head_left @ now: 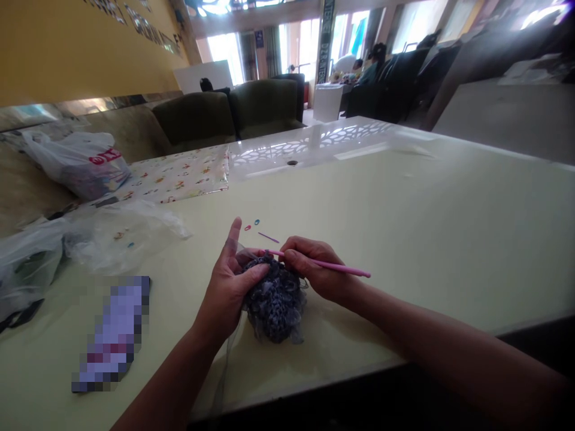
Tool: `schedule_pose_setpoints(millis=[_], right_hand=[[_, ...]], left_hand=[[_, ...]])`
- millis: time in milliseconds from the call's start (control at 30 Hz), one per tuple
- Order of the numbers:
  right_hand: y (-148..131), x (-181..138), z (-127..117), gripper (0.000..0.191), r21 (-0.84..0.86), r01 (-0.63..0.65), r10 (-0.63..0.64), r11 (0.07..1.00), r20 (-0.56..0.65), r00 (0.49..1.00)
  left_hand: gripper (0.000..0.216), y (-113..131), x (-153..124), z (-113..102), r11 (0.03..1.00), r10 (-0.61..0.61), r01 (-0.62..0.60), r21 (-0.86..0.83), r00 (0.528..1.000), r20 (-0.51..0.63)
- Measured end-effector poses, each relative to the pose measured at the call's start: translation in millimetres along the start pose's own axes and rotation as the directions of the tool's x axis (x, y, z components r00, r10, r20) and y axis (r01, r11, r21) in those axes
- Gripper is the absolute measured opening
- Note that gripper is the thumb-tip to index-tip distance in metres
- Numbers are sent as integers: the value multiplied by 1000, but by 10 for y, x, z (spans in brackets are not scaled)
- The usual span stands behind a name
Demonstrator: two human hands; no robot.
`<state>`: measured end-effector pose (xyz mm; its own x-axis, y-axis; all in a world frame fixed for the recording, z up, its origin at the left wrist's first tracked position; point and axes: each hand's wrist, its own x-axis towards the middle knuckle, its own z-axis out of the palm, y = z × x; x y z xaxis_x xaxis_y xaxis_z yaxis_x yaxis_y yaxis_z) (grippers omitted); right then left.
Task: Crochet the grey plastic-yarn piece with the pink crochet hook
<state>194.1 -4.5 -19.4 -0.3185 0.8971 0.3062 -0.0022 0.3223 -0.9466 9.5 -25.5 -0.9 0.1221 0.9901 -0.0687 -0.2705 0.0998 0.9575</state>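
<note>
My left hand (pixel 231 278) grips the upper left side of a dark grey-blue crocheted piece (pixel 275 305), thumb pressed on top and index finger raised. A sheer grey ribbon-like yarn (pixel 225 359) runs from that hand down past the table edge. Between the thumb and fingers of my right hand (pixel 317 266) is a pink crochet hook (pixel 344 269); its tip end meets the top of the piece. Just beyond the hands lie a small purple needle-like stick (pixel 268 237), a red ring-shaped marker (pixel 248 227) and a teal one (pixel 257 222).
The pale table (pixel 426 239) stretches away to the right. At left are a pixelated purple object (pixel 114 335), crumpled clear plastic (pixel 130 233) and a white plastic bag (pixel 85 161) beside a patterned cloth (pixel 179 176). Dark chairs (pixel 265 108) stand behind; a person (pixel 372 66) sits far back.
</note>
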Motion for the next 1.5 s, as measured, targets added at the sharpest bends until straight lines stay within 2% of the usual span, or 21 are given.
schedule_pose_setpoints(millis=[200,367,467,600,700,833,933,1067,1133,1167,1233,1300,1333,1400,1500], right_hand=[[-29,-24,12,26,-32,25,-25,999,5,1000],[-47,-43,32,26,-53,61,-60,997,20,998],[-18,-42,47,22,-102,158,-155,982,32,987],[48,-49,67,17,-220,319,-320,922,32,947],[58,-78,81,14,-292,377,-384,879,33,923],[10,-122,81,11,-324,475,-488,818,45,872],[-17,-103,38,13,-275,465,-448,842,124,885],[-8,-31,-44,20,-297,397,-334,868,241,911],[8,-20,-48,23,-410,437,-356,801,262,897],[17,-26,-33,25,-494,475,-391,728,270,880],[34,-54,30,29,-678,524,-485,515,274,831],[42,-93,114,32,-819,483,-573,310,244,782],[41,-112,153,32,-861,444,-600,249,223,768],[31,-144,209,31,-905,377,-623,200,179,761],[9,-173,216,30,-907,353,-655,228,125,745]], left_hand=[[100,1,-3,4,1000,-10,10,-1,999,33],[105,64,-17,-7,998,-55,50,48,993,107],[109,101,-23,-11,990,-83,65,126,987,141],[109,102,-23,-6,983,-66,41,178,988,138],[108,87,-23,-2,992,-74,57,114,985,154],[110,92,-24,-10,984,-178,178,25,945,274],[114,108,-20,-24,978,-206,191,79,932,297],[114,119,-13,-27,968,-155,95,232,955,254],[111,112,-13,-15,946,-126,55,318,970,209],[110,103,-14,-6,931,-112,40,363,977,180],[107,72,-16,18,901,-71,7,434,989,130],[103,29,-21,48,892,-11,-34,451,995,97],[101,7,-24,63,899,20,-53,435,996,82],[100,-25,-32,88,939,47,-63,337,997,54],[98,-26,-35,84,998,-55,50,48,992,114]])
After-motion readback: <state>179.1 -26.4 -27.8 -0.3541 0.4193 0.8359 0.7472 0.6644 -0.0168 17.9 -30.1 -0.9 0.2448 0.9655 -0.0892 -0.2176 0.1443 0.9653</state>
